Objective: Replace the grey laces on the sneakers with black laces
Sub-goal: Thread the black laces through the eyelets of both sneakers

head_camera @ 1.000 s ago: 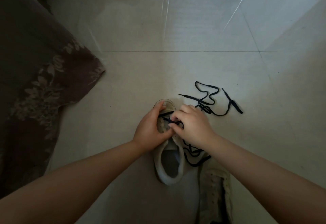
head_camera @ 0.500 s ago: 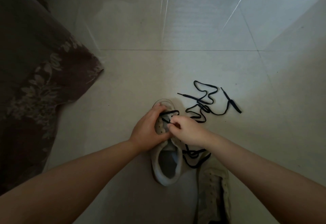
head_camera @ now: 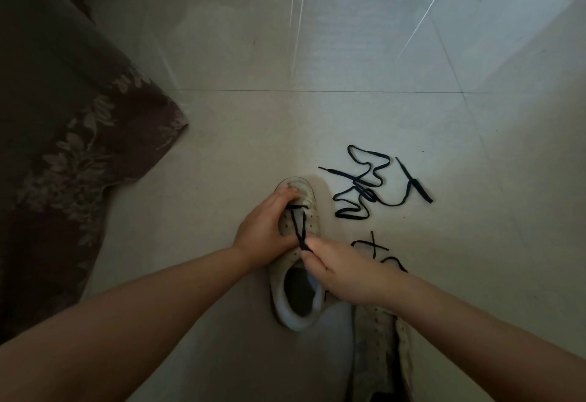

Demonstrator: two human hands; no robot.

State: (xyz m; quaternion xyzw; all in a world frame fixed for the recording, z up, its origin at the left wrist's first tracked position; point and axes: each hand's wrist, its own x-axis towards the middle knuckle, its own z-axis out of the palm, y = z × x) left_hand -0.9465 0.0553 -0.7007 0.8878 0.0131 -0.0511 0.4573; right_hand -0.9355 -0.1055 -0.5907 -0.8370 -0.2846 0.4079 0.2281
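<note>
Right now I see the white sneaker (head_camera: 296,275) lying low in the middle of the frame, its toe toward the top and its heel opening toward the bottom edge, so its long axis runs nearly straight up and down the picture. My left hand (head_camera: 264,230) curls over the toe and left side of the shoe, gripping it in place. My right hand (head_camera: 339,270) sits just below and right of the eyelets, fingertips pinched on the two strands of the black lace (head_camera: 299,225), which climb from that pinch toward the toe and spread apart to the lowest eyelets. The pull, as I judge it, must run down the frame along the shoe's axis, and the right hand is the nearer one to do it. A second black lace (head_camera: 364,189) lies loose on the floor (head_camera: 317,53), right of the toe. Another sneaker (head_camera: 377,357) rests at lower right.
</note>
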